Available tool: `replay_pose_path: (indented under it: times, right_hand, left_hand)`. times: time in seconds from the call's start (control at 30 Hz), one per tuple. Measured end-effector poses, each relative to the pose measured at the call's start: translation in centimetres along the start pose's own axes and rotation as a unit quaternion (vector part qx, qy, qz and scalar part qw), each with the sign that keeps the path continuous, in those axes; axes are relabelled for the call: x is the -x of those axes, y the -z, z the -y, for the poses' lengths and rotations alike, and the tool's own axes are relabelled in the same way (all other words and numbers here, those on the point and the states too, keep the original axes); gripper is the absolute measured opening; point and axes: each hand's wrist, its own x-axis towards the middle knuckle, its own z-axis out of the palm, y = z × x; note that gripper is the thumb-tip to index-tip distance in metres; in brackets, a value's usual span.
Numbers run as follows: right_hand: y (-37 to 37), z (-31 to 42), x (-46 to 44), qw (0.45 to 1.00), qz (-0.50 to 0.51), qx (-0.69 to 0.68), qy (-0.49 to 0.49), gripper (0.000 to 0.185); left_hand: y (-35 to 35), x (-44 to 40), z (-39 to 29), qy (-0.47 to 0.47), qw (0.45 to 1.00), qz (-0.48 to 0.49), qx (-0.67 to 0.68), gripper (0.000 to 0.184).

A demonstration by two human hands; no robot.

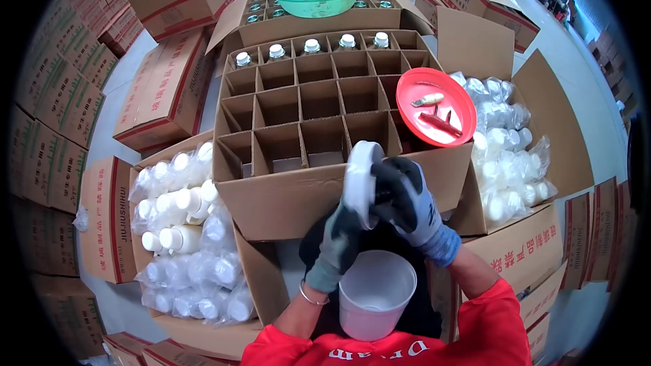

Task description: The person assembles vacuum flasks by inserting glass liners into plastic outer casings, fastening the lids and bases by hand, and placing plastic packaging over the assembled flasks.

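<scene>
My left hand, in a grey-green glove, is closed on a white ring-shaped piece. The piece stands on edge above my lap; it could be a roll of tape or a lid, I cannot tell which. At its right side is my right hand, gloved in grey with dark fingers. Those fingers are bent and pressed together by the ring, and what they pinch is hidden. Below both hands a white plastic bucket rests on my lap. Just ahead stands a divided carton, with several white-capped bottles in its far row.
A red plastic lid holding a knife-like tool lies on the carton's right corner. Bagged white bottles fill a box on the left, with more bags on the right. Behind, a green basin holds white caps.
</scene>
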Motion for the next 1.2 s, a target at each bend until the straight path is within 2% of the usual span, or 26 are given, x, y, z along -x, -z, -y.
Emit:
replay_pose_path:
  times: [0.03,0.07,0.1,0.13,0.2,0.23,0.27,0.3,0.33,0.37,0.43,0.47,0.5,0.53,0.57,0.6,0.63,0.67,0.7,0.73,0.77,0.83,0.9,1.03,1.13,1.2]
  right_hand:
    - [-0.9,-1.6,-0.2,0.99,-0.025,-0.121,-0.064,0.063]
    - [-1.3,-2.8,0.0,0.967,0.019,-0.241,-0.084,0.061]
    - [-1.2,-4.2,0.3,0.927,0.063,-0.356,-0.102,0.059]
    - [-0.9,-6.3,0.2,0.861,0.118,-0.463,-0.175,0.057]
    - [1.1,-8.9,-0.5,0.781,0.218,-0.521,-0.265,0.051]
    - [3.0,-9.1,-3.1,0.804,0.234,-0.461,-0.294,0.043]
    - [4.4,-7.2,-6.9,0.934,0.249,-0.229,-0.111,0.039]
    - [4.1,-6.6,-9.9,0.969,0.23,-0.088,-0.031,0.036]
    - [3.8,-6.0,-13.0,0.979,0.191,0.06,0.039,0.035]
    - [2.7,-6.7,-14.9,0.986,0.141,0.092,-0.008,0.037]
    - [-0.1,-10.0,-17.6,0.968,0.143,0.205,0.002,0.043]
    - [-1.1,-11.6,-19.2,0.936,0.228,0.265,-0.036,0.052]
    - [-1.0,-13.4,-21.1,0.936,0.229,0.263,0.047,0.04]
    - [-0.7,-14.0,-23.9,0.93,0.174,0.319,0.064,0.038]
    - [0.0,-14.6,-27.3,0.936,0.135,0.323,0.034,0.037]
    - [0.8,-16.3,-30.1,0.951,0.057,0.301,0.046,0.034]
    - [1.3,-20.1,-33.6,0.926,0.01,0.372,0.067,0.031]
    - [1.5,-25.6,-37.0,0.863,-0.04,0.49,0.118,0.028]
    - [1.9,-28.8,-39.0,0.865,-0.015,0.497,0.06,0.03]
    - [2.0,-28.7,-40.4,0.863,0.01,0.506,0.002,0.036]
    - [2.4,-28.8,-41.0,0.86,0.08,0.476,-0.165,0.062]
    - [1.0,-32.4,-41.2,0.864,0.052,0.456,-0.207,0.068]
    - [0.3,-34.3,-40.9,0.873,0.028,0.407,-0.265,0.074]
    - [2.3,-33.6,-40.5,0.911,0.029,0.36,-0.201,0.066]
    - [5.7,-29.9,-39.7,0.943,-0.011,0.325,-0.063,0.061]
    - [9.2,-24.7,-37.5,0.951,-0.05,0.304,0.015,0.058]
  left_hand:
    - [0.2,-0.9,0.2,-0.155,0.969,0.037,-0.187,0.07]
    - [0.3,-1.8,0.4,-0.315,0.882,0.015,-0.35,0.068]
    - [0.2,-2.2,-1.0,-0.348,0.804,0.055,-0.479,0.057]
    - [0.6,-2.5,-1.4,-0.358,0.77,0.092,-0.52,0.054]
    - [1.3,-2.8,-0.2,-0.371,0.707,0.102,-0.594,0.051]
    - [1.5,-2.8,1.0,-0.366,0.684,0.082,-0.625,0.049]
    - [1.6,-3.1,2.1,-0.352,0.677,0.048,-0.645,0.048]
    - [1.6,-3.6,3.2,-0.32,0.719,-0.027,-0.616,0.05]
    - [1.5,-3.7,2.9,-0.254,0.79,-0.043,-0.557,0.053]
    - [1.1,-3.9,2.7,-0.202,0.845,-0.05,-0.492,0.053]
    - [1.0,-4.4,3.6,-0.181,0.911,-0.008,-0.37,0.05]
    - [0.8,-4.9,2.9,-0.179,0.896,0.039,-0.405,0.047]
    - [1.1,-5.2,2.9,-0.165,0.912,0.044,-0.374,0.047]
    - [1.6,-5.3,3.1,-0.15,0.927,0.047,-0.341,0.046]
    - [2.0,-5.5,3.2,-0.132,0.941,0.048,-0.307,0.045]
    - [2.6,-6.1,3.0,-0.103,0.97,0.017,-0.221,0.042]
    - [2.7,-6.4,2.9,-0.107,0.974,-0.002,-0.202,0.041]
    - [2.7,-6.8,2.8,-0.112,0.976,-0.02,-0.185,0.039]
    - [2.8,-7.2,2.6,-0.117,0.978,-0.04,-0.169,0.038]
    - [3.0,-7.7,2.4,-0.103,0.987,0.003,-0.125,0.038]
    - [3.1,-8.0,2.6,-0.089,0.987,0.017,-0.13,0.039]
    - [3.2,-8.2,3.0,-0.062,0.987,0.045,-0.14,0.04]
    - [3.5,-8.6,3.2,-0.073,0.984,0.057,-0.152,0.04]
    - [3.1,-9.0,2.9,-0.068,0.984,0.067,-0.149,0.039]
    - [2.6,-8.4,3.2,-0.078,0.985,0.057,-0.146,0.04]
    - [2.1,-8.0,2.7,-0.088,0.984,0.045,-0.151,0.041]
